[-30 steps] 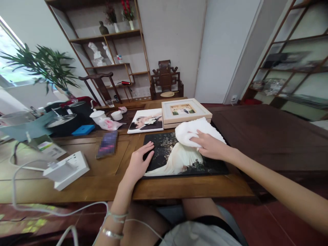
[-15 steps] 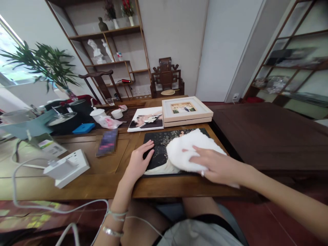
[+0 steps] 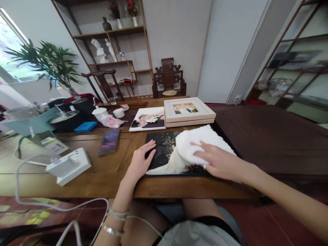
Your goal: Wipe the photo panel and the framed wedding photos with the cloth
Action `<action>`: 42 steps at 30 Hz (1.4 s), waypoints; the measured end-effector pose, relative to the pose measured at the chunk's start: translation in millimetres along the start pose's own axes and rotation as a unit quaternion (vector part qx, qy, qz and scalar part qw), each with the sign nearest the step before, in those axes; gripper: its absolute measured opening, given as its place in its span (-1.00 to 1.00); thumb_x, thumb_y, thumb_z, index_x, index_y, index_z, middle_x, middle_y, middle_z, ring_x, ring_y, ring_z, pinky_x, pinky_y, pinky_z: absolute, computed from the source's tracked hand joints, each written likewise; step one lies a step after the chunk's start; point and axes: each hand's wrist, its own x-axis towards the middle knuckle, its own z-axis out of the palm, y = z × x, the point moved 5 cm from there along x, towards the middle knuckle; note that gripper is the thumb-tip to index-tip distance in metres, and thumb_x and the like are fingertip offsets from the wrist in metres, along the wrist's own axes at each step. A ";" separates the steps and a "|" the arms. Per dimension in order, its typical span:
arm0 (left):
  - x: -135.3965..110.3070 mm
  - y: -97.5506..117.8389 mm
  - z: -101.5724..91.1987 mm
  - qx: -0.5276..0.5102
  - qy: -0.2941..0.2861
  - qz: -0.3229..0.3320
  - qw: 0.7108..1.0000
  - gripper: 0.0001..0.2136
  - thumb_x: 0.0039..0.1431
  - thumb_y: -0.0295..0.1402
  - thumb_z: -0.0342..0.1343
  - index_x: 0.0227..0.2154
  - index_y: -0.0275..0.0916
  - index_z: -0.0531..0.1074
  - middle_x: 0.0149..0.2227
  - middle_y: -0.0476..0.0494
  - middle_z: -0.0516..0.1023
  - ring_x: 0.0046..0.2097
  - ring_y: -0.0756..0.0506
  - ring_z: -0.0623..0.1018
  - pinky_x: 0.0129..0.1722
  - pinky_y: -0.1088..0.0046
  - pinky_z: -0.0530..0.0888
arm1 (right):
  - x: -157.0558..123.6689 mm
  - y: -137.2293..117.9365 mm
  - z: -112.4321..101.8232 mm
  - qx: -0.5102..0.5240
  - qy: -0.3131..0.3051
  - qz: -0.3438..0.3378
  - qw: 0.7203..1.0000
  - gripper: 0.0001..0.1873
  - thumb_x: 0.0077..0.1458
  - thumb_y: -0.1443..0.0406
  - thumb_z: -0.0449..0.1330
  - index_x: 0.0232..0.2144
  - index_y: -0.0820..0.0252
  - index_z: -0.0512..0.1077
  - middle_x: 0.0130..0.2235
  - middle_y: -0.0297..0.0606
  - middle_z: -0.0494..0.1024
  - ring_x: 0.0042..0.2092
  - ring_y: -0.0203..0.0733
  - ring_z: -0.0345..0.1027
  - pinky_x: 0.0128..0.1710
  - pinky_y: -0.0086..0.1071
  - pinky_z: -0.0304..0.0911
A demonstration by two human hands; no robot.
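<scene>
A dark photo panel lies flat near the front edge of the wooden table, showing a pale trailing dress on a black ground. My left hand rests on its left edge with the fingers stretched out. Over the panel's right part, my right hand grips a white fluffy cloth and presses it to the surface. The cloth covers much of the picture's right side. A ring shows on my right hand.
Behind the panel are a white-edged photo canvas and stacked light wood frames. To the left lie a blurred purple item, a white power strip with cables, a blue box and pots. A dark surface adjoins on the right.
My right hand has slid the cloth to the right across the panel, uncovering more of the dress. My left hand stays at the left edge. The view has shifted slightly.
</scene>
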 end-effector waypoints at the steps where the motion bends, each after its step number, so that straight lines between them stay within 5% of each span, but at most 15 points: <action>1: 0.0 0.0 0.1 0.001 0.000 0.000 1.000 -0.71 0.18 -0.34 0.02 -0.13 -0.36 0.51 0.01 -0.29 0.51 0.09 -0.18 0.47 0.14 0.20 0.35 | -7.9 -16.6 -0.4 0.009 -0.018 -0.020 1.000 -0.55 -0.15 0.50 0.04 -0.15 0.26 0.45 0.16 0.05 0.29 0.18 0.13 0.13 0.11 -0.01 0.08; 4: 0.0 0.6 -0.4 0.005 -0.001 -0.001 1.000 -0.71 0.18 -0.35 0.02 -0.13 -0.37 0.51 0.02 -0.30 0.50 0.09 -0.18 0.46 0.14 0.21 0.34 | -24.4 -56.6 -1.7 0.043 -0.068 -0.098 0.992 -0.55 -0.20 0.50 0.07 -0.20 0.26 0.48 0.20 0.08 0.24 0.25 0.10 0.00 0.19 -0.01 -0.06; 7: -0.4 1.2 -0.9 0.003 -0.006 -0.004 1.000 -0.71 0.18 -0.34 0.02 -0.13 -0.37 0.51 0.02 -0.30 0.50 0.09 -0.18 0.46 0.15 0.22 0.34 | -22.0 -58.1 -3.4 0.063 -0.071 -0.102 0.990 -0.55 -0.20 0.50 0.05 -0.19 0.23 0.47 0.20 0.06 0.24 0.23 0.08 0.04 0.17 -0.03 -0.01; 15: -0.5 0.4 -1.6 -0.005 0.000 -0.002 1.000 -0.73 0.17 -0.33 0.03 -0.15 -0.33 0.52 0.00 -0.27 0.52 0.08 -0.17 0.48 0.13 0.20 0.36 | 31.1 53.3 3.1 -0.007 0.050 0.017 0.999 -0.53 -0.04 0.45 0.00 -0.04 0.26 0.38 -0.02 0.00 0.46 0.08 0.13 0.24 -0.02 -0.09 0.19; 18: -0.3 -0.1 -1.7 -0.005 0.001 -0.004 1.000 -0.72 0.17 -0.33 0.03 -0.15 -0.34 0.52 0.00 -0.28 0.52 0.07 -0.17 0.48 0.14 0.21 0.35 | 37.0 66.6 2.9 -0.011 0.066 0.026 0.997 -0.54 -0.02 0.46 -0.03 -0.04 0.25 0.37 -0.07 -0.03 0.48 0.00 0.09 0.31 -0.07 -0.11 0.22; 28: -1.2 0.9 -1.3 0.009 0.000 -0.010 1.000 -0.66 0.21 -0.32 -0.02 -0.02 -0.35 0.44 0.10 -0.27 0.43 0.12 -0.16 0.43 0.16 0.21 0.31 | -38.8 -33.3 5.6 -0.010 -0.018 -0.078 0.997 -0.59 -0.19 0.50 0.07 -0.23 0.24 0.47 0.19 0.09 0.26 0.23 0.12 0.04 0.17 0.02 0.02; 31: -0.9 1.1 -0.2 0.004 -0.008 -0.007 1.000 -0.64 0.25 -0.31 -0.09 0.00 -0.38 0.42 0.14 -0.27 0.37 0.15 -0.16 0.40 0.19 0.22 0.27 | -44.7 -39.9 3.2 0.008 -0.035 -0.101 0.994 -0.60 -0.19 0.49 0.08 -0.24 0.22 0.47 0.20 0.04 0.24 0.23 0.12 0.04 0.17 0.02 0.01; 38: -0.6 -0.6 2.8 -0.002 -0.031 -0.007 0.999 -0.61 0.27 -0.30 -0.14 0.01 -0.42 0.41 0.17 -0.28 0.33 0.23 -0.14 0.27 0.23 0.22 0.20 | 17.1 34.8 2.2 -0.010 0.026 -0.007 1.000 -0.57 -0.08 0.45 0.03 -0.11 0.24 0.43 -0.01 0.03 0.46 0.05 0.15 0.29 -0.03 -0.05 0.23; 42: -0.6 -1.9 2.9 -0.003 -0.040 -0.019 0.999 -0.61 0.26 -0.30 -0.14 0.01 -0.41 0.40 0.15 -0.30 0.35 0.22 -0.14 0.29 0.22 0.20 0.20 | 45.5 63.5 3.9 -0.014 0.050 0.015 0.999 -0.57 0.03 0.43 -0.03 -0.03 0.30 0.36 -0.05 0.05 0.47 0.06 0.17 0.26 -0.04 -0.02 0.21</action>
